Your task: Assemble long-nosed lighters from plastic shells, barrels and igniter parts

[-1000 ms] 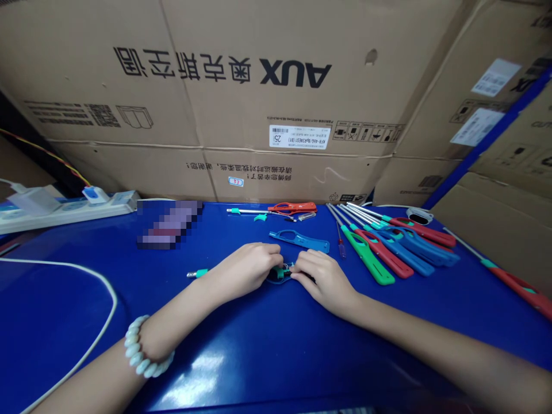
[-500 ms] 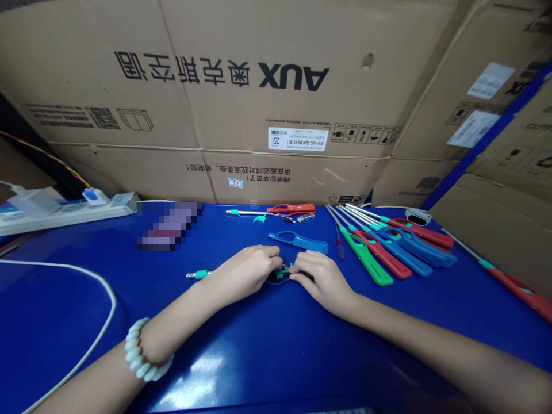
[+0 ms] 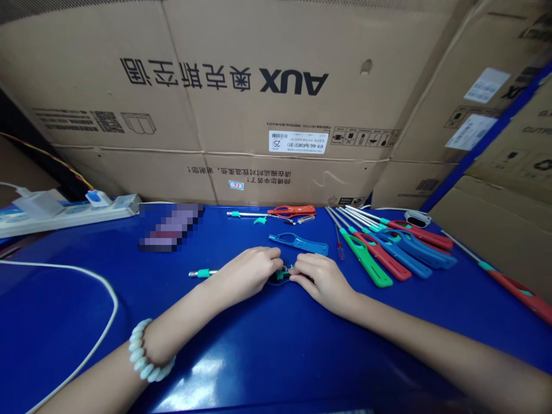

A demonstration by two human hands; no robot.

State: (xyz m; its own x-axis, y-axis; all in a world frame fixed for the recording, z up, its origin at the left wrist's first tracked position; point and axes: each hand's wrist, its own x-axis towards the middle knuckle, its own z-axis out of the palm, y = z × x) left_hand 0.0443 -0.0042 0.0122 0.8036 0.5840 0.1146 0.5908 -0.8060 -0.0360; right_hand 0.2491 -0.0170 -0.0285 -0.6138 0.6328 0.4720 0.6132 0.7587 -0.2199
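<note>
Head cam: open lighter (image 3: 283, 276) is laid flat on table (image 3: 259, 356), barrel tip (image 3: 199, 273) sticking out L. R hand (image 3: 325, 280) is pinched on its handle end; L hand (image 3: 252, 271) is bent over its trigger area, fingertip grip hidden, can't tell. Prob. braced from both ends so small parts are steadied. View of handle is mostly blocked by hands. Blue half-shell (image 3: 298, 242) is placed just beyond, prob. for easy reach. Red-orange lighter (image 3: 293, 211) lies behind; screwdriver (image 3: 340, 251) + fanned lighters (image 3: 399, 253) are set R; back is walled by carton (image 3: 233, 126).
</note>
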